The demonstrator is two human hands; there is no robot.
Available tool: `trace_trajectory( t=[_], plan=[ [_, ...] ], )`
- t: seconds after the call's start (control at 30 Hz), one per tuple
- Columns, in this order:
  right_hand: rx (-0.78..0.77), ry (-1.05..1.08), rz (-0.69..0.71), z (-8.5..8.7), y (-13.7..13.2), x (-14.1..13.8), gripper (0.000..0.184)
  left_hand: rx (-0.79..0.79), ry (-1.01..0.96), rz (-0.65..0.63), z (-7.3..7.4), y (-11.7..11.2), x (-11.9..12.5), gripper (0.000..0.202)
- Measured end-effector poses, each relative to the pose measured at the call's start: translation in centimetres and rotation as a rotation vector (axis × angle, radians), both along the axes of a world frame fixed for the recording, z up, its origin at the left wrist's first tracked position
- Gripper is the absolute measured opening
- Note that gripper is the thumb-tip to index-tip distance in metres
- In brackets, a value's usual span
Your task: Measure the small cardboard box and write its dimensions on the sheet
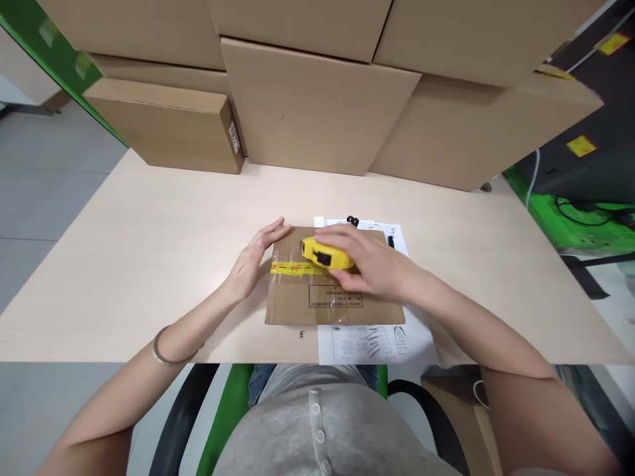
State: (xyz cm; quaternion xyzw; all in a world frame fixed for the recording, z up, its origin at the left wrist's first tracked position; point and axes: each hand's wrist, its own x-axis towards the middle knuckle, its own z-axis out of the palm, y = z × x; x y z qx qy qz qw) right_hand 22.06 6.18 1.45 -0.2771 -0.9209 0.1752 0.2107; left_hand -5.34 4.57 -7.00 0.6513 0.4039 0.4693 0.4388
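Observation:
A flat brown cardboard box (292,301) with printed lettering and a strip of yellow tape (285,268) lies near the front of the table. At its left edge rests my left hand (252,261), fingers stretched out along the side and the upper left corner. Wrapped around a yellow tape measure (327,254) with black parts is my right hand (364,258), which is over the top of the box. The tape measure sits low above the box; whether it touches the cardboard I cannot tell. No blade of tape is visibly pulled out.
Printed paper sheets (377,347) lie partly under the box, with small black items (352,221) behind it. Large cardboard boxes (317,106) form a wall at the back, and a smaller carton (173,132) stands back left. The table's front edge is close to my body.

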Motion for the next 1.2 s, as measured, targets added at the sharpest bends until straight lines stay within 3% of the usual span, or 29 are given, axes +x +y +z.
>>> trace_trajectory(
  t=[0.13,0.23,0.43,0.6,0.7,0.77,0.83,1.0,1.1,1.2],
  plan=[
    [-0.203,0.109,-0.149,2.1,0.5,-2.2,0.036,-0.064,-0.103,-0.072,-0.6,0.1,-0.2,0.072],
    [-0.271,0.048,-0.1,2.9,0.1,-4.8,0.033,-0.082,-0.147,-0.103,-0.7,0.3,-0.3,0.076],
    [-0.058,-0.112,-0.012,1.6,-0.6,-7.1,0.037,-0.092,-0.146,-0.064,-0.5,0.1,-0.2,0.076],
    [-0.095,-0.155,0.017,1.4,-0.1,-6.3,0.048,-0.002,-0.061,-0.093,-0.6,0.4,-0.7,0.07],
    [-0.13,-0.204,-0.072,1.9,-0.1,-4.5,0.053,0.061,0.031,-0.135,-0.5,0.7,-1.3,0.052],
    [-0.151,-0.217,-0.147,2.3,-0.2,-2.0,0.046,0.068,0.066,-0.163,-0.3,0.9,-1.6,0.05],
    [-0.198,-0.185,-0.212,2.7,-0.5,1.7,0.037,0.06,0.07,-0.186,-0.2,1.1,-1.8,0.05],
    [-0.312,-0.068,-0.438,2.7,-1.9,11.3,0.037,0.078,0.084,-0.213,-0.2,1.4,-2.1,0.052],
    [-0.337,-0.081,-0.498,1.9,-2.6,13.3,0.034,0.071,0.099,-0.222,-0.3,1.5,-2.3,0.052],
    [-0.304,-0.109,-0.48,1.3,-2.8,13.1,0.034,0.077,0.138,-0.224,-0.2,1.4,-2.5,0.053]
  ],
)
